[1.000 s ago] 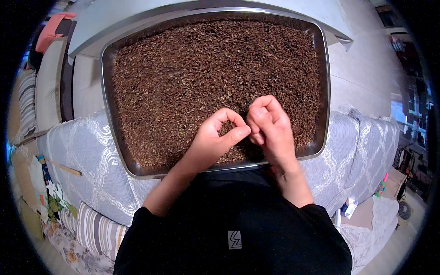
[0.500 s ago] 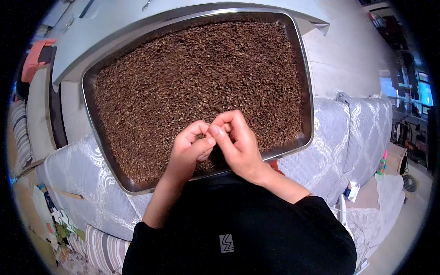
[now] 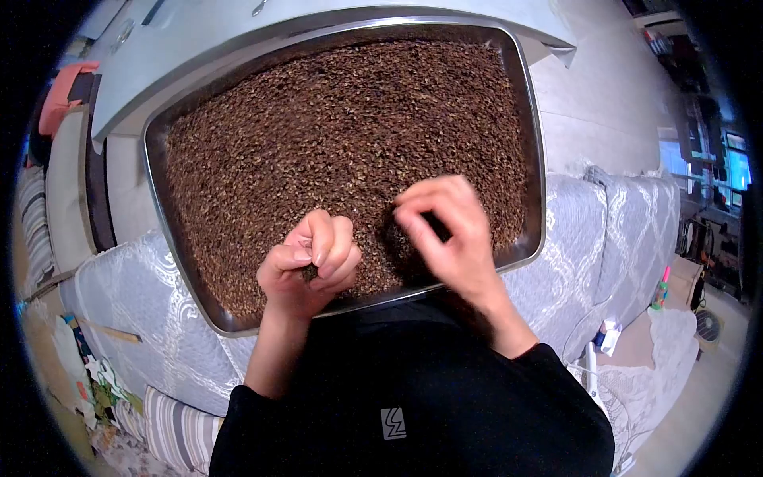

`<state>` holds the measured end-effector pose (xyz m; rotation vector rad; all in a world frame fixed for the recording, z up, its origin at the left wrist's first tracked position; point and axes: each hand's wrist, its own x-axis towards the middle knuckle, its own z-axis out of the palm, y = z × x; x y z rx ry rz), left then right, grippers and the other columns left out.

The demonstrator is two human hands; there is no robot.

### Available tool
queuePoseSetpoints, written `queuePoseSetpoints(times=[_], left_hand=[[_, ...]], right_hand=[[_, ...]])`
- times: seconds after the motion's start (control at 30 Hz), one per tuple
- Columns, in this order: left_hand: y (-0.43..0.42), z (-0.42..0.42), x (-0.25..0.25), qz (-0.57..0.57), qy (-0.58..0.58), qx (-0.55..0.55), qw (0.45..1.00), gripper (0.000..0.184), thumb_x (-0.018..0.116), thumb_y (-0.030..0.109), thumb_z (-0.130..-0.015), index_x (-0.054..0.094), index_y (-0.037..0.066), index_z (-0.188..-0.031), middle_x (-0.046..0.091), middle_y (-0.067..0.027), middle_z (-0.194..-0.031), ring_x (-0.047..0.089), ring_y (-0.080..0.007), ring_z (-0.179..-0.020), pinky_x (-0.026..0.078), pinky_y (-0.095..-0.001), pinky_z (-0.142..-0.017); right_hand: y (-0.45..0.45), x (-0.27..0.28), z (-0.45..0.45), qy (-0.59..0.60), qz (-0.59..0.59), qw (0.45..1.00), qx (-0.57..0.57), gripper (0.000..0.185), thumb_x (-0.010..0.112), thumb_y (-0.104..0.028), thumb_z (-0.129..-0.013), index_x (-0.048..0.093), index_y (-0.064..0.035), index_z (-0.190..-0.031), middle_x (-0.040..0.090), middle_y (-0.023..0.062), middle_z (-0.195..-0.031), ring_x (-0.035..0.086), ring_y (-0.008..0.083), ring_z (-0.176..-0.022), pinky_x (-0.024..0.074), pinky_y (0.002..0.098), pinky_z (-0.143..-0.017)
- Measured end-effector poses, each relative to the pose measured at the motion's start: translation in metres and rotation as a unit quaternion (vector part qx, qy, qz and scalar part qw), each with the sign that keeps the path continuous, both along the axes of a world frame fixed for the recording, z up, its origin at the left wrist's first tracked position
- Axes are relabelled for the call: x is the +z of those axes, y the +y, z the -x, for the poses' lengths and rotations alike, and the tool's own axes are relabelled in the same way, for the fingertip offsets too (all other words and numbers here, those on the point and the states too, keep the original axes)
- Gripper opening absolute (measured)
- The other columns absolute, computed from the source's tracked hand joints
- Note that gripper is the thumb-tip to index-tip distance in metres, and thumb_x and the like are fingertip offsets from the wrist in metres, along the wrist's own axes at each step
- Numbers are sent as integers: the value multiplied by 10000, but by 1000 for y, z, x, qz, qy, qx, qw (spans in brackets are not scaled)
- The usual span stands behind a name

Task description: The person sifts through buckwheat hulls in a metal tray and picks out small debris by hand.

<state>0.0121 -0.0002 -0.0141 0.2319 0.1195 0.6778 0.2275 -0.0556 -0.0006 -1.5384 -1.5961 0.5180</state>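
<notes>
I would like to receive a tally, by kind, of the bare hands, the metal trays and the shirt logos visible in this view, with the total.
Bare hands: 2 (left hand, right hand)
Metal tray: 1
Shirt logo: 1
Total: 4
The brown pieces in the tray are too many to count.

Head-worn view: close above tray (image 3: 230,323), facing forward, down.

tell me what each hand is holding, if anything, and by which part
Cannot be told: the left hand is curled and may hide something small; the right hand is blurred, showing no held thing.
</notes>
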Motion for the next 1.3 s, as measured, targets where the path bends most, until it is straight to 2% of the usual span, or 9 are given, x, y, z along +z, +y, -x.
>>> queuePoseSetpoints(times=[0.13, 0.43, 0.53, 0.67, 0.7, 0.83, 1.0, 1.2, 1.3], left_hand=[[0, -2, -1, -57, 18, 13, 998, 193, 571, 216, -898, 514, 41, -842, 458, -49, -741, 384, -96, -538, 279, -233, -448], [-4, 1, 1, -72, 67, 51, 994, 226, 564, 255, -896, 518, 37, -856, 461, -52, -774, 379, -94, -565, 285, -232, -468], [-7, 2, 0, -44, 64, 72, 994, 282, 501, 279, -982, 492, 48, -821, 455, -44, -775, 373, -87, -573, 279, -226, -471], [-5, -1, -4, -22, 74, 57, 995, 387, 368, 297, -1080, 459, 62, -786, 434, -31, -751, 337, -75, -550, 262, -213, -452], [-4, -2, -6, -32, 81, 48, 995, 412, 340, 312, -1092, 453, 66, -782, 423, -26, -740, 322, -74, -542, 259, -209, -441], [-2, -12, 9, 3, 117, 37, 992, 324, 371, 233, -1093, 492, 37, -864, 415, -8, -712, 321, -56, -534, 245, -197, -441], [-4, -13, 10, 14, 161, 32, 986, 237, 420, 189, -1078, 556, -1, -1038, 433, 6, -719, 343, -43, -551, 258, -191, -473], [-5, -15, 12, 37, 234, 41, 971, 314, 387, 279, -1096, 541, 50, -946, 362, 45, -654, 295, -39, -503, 216, -197, -415], [-3, -12, 6, 62, 171, 65, 981, 363, 345, 306, -1105, 506, 71, -880, 347, 47, -642, 286, -33, -496, 209, -192, -408]], right_hand=[[29, -11, -27, -172, -72, 976, -115, 136, 741, -62, -796, 695, -80, -923, 658, 66, -921, 596, 276, -881, 472, 399, -787], [62, -12, -26, -270, -11, 960, -75, 103, 736, -65, -817, 732, -72, -919, 627, 89, -862, 584, 288, -829, 482, 390, -759], [53, -12, -31, -215, -31, 972, -85, 74, 746, -108, -814, 717, -71, -872, 629, 91, -864, 596, 288, -846, 484, 410, -756], [37, -4, -34, 56, 16, 996, -73, 85, 700, -91, -901, 719, -40, -967, 684, 47, -897, 620, 191, -800, 498, 319, -738], [31, 7, -28, 227, 154, 955, -116, 137, 661, -127, -960, 709, -24, -1036, 688, 18, -885, 589, 103, -741, 484, 259, -677], [22, 11, -32, 506, 230, 829, -66, 219, 626, -156, -992, 679, -7, -1143, 667, 23, -870, 538, 33, -707, 454, 196, -602], [21, 9, -19, 561, 247, 789, -43, 247, 604, -111, -995, 648, 13, -1204, 679, 46, -966, 567, 55, -721, 484, 211, -620], [17, 3, -14, 506, 229, 831, -36, 186, 648, -98, -966, 655, 22, -1107, 688, 85, -996, 590, 73, -744, 507, 215, -646], [13, 6, -17, 423, 202, 880, -73, 162, 663, -110, -961, 663, 13, -1066, 687, 82, -1011, 603, 86, -773, 510, 224, -666]])
